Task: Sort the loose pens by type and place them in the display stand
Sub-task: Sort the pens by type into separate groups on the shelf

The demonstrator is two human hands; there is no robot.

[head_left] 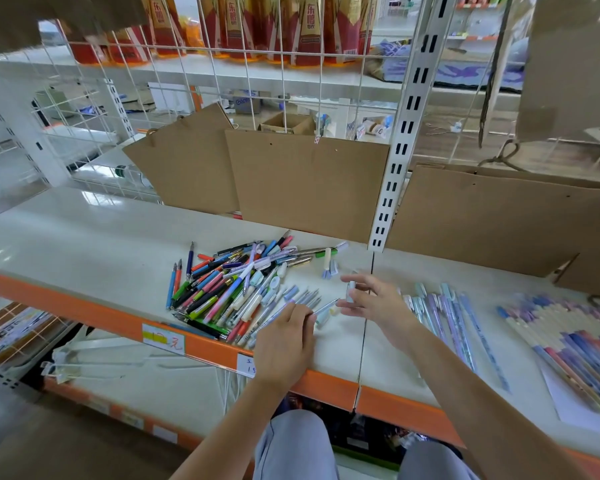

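Note:
A heap of loose pens (234, 284) in many colours lies on the white shelf (84, 244). My left hand (286, 336) grips a pale blue pen (321, 308) at the heap's right edge, its tip pointing right. My right hand (371, 299) is just right of it and pinches a small pale pen cap (350, 291) between thumb and fingers. To the right lies a row of pastel pens (445, 318), and further right a larger sorted group of purple and pink pens (575, 344). No display stand is identifiable.
Brown cardboard sheets (305, 181) lean against the wire grid behind the shelf. A white slotted upright (399, 143) stands at the shelf joint. The shelf has an orange front edge (201, 348) with price labels. A couple of loose caps (329, 268) lie behind my hands.

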